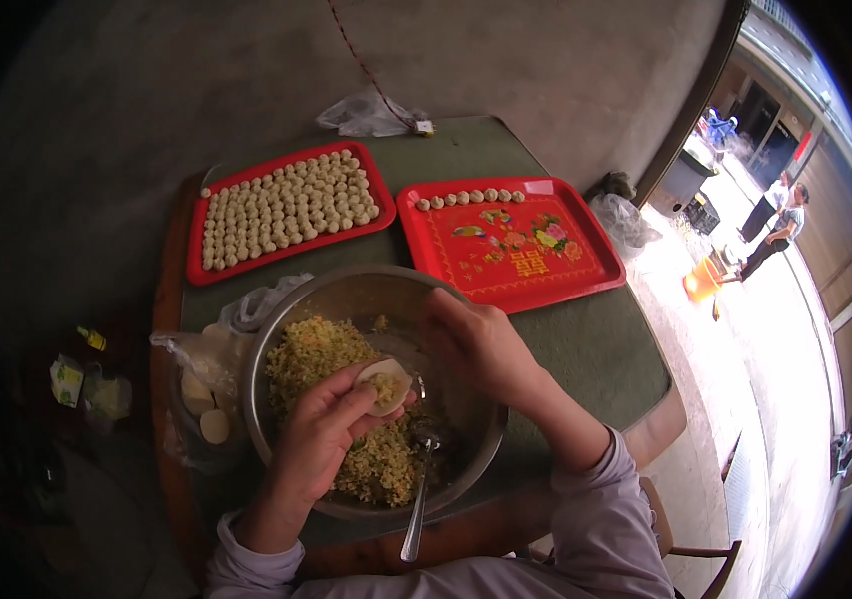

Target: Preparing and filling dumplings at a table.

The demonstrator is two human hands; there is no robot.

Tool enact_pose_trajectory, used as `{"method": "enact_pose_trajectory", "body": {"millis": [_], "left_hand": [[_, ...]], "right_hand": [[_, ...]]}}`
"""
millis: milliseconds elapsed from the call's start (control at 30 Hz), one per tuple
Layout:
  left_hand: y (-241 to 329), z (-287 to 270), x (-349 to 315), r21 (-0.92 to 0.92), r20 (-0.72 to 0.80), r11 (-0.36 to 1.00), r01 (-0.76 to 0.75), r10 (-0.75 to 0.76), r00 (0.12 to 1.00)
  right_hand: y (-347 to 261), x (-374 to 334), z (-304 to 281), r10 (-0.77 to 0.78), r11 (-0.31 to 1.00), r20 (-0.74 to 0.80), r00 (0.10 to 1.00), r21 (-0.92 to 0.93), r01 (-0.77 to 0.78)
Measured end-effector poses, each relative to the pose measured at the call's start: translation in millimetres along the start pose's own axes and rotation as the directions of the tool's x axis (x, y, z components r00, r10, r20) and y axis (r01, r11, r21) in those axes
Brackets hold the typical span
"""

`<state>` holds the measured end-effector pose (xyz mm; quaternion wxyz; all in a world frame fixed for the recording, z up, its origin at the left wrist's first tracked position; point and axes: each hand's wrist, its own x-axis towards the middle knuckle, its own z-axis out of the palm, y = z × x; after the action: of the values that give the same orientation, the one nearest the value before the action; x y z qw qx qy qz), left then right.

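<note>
Left hand [321, 429] holds a round dumpling wrapper [384, 385] over the metal bowl [466, 439]. Wrapper sits on the fingertips, thumb pressing its near edge, so the grip is narrow and closed on the wrapper. A small dab of filling lies in the wrapper's centre.

Right hand [481, 344] is just beside the wrapper on its right, fingers curled down toward the wrapper's far edge. Contact point is hidden by the hand itself; cannot tell if that grip is pinching the wrapper or only hovering at it.

Bowl holds yellow-green chopped filling [316, 354], heaped mostly on the left and near side. A metal spoon [420, 489] stands in the filling, handle leaning over the near rim toward the person.

Left of the bowl, touching it: a clear plastic bag [208, 371] with a stack of round wrappers [208, 411] in it.

Far side of the green surface [596, 349]: two red trays side by side. Left tray [198, 262] is packed with rows of finished dumplings [286, 208]. Right tray [586, 255] carries one short row of dumplings [471, 198] along its far edge, the rest bare, printed pattern showing.

Another crumpled plastic bag [366, 115] lies at the far edge of the surface.

Two people stand well apart on the bright pavement at upper right.
</note>
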<state>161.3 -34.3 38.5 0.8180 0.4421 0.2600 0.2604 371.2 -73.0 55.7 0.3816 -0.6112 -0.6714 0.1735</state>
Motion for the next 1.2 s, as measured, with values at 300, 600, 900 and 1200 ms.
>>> {"method": "enact_pose_trajectory", "body": {"millis": [300,600,900,1200], "left_hand": [[3,3,-4,-0.014,-0.005,0.999,-0.029,0.029,1.0],[2,5,-2,0.029,-0.03,0.996,-0.084,0.085,0.996],[0,-6,2,-0.016,-0.026,0.998,-0.061,0.06,0.998],[3,-9,1,0.127,-0.023,0.992,-0.023,0.026,0.999]], "right_hand": [[1,1,5,0.036,0.998,0.076,0.996,0.053,-0.04],[12,-1,19,-0.044,0.76,0.289,0.956,0.631,-0.155],[-1,0,16,-0.098,0.943,0.208,0.973,0.333,0.024],[-2,-2,14,-0.509,0.857,0.103,0.854,-0.034,0.515]]}}
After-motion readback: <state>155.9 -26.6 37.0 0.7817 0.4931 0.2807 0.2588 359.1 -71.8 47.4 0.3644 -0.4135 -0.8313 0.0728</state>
